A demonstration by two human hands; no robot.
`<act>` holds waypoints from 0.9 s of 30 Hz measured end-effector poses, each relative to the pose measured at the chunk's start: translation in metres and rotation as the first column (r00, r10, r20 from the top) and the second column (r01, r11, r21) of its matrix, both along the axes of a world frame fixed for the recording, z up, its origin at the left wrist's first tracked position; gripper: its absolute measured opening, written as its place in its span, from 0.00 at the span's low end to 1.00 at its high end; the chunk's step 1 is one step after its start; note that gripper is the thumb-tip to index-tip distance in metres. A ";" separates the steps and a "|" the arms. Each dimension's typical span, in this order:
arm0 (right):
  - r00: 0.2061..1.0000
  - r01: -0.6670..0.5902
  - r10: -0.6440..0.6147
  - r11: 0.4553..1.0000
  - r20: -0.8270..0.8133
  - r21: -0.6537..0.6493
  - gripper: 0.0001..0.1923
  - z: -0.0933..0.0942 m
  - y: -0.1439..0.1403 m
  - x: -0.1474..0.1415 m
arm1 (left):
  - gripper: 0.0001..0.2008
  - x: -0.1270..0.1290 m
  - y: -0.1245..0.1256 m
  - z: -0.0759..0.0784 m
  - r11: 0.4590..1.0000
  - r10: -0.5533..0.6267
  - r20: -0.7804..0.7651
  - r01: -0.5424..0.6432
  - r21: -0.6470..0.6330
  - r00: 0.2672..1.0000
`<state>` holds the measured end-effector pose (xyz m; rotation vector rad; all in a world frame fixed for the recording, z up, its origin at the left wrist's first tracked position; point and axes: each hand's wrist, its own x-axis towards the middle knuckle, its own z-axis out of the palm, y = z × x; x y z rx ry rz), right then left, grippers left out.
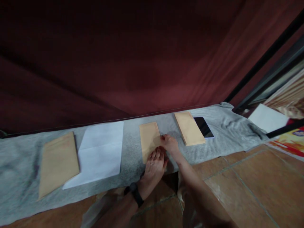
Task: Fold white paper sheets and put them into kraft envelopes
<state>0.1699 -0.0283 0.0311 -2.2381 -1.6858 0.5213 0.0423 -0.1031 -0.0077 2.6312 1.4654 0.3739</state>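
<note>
A small brown paper envelope [150, 134] lies on the grey cloth in front of me. My left hand [155, 163], with a dark watch on its wrist, rests on the envelope's lower part, fingers stretched out and pressed down. At the envelope's right edge, my right hand [170, 143] has its fingers closed together, seemingly pinching that edge; its fingertips are partly hidden. The two hands nearly touch. Right of them lies a small stack of similar brown envelopes [190, 129], overlapping a dark-screened phone [203, 127].
Grey cloth [131, 139] covers the long narrow surface. To the left are white paper sheets [101, 148] and a stack of larger brown envelopes [59, 161]. A dark red curtain [142, 63] hangs behind. Black metal bars [266, 60] stand at right, above the tiled floor [237, 180].
</note>
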 end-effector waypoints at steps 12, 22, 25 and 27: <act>0.520 -0.168 0.083 0.986 -0.850 -0.006 0.13 -0.005 0.004 0.018 | 0.32 -0.007 0.003 0.020 0.993 0.077 0.049 -0.081 0.081 0.996; 0.210 -0.037 0.001 0.999 -0.978 -0.007 0.22 0.022 0.006 0.012 | 0.27 -0.033 0.041 0.056 0.922 0.384 0.802 -0.239 -0.305 0.457; 0.257 -0.022 -0.117 0.992 -0.959 -0.127 0.18 0.015 0.002 0.003 | 0.32 -0.037 0.049 0.054 0.810 0.553 0.833 -0.235 -0.538 -0.001; 0.223 -0.115 -0.140 0.979 -0.965 -0.168 0.20 0.010 -0.003 -0.006 | 0.34 -0.035 0.050 0.051 0.777 0.594 0.787 -0.132 -0.615 -0.167</act>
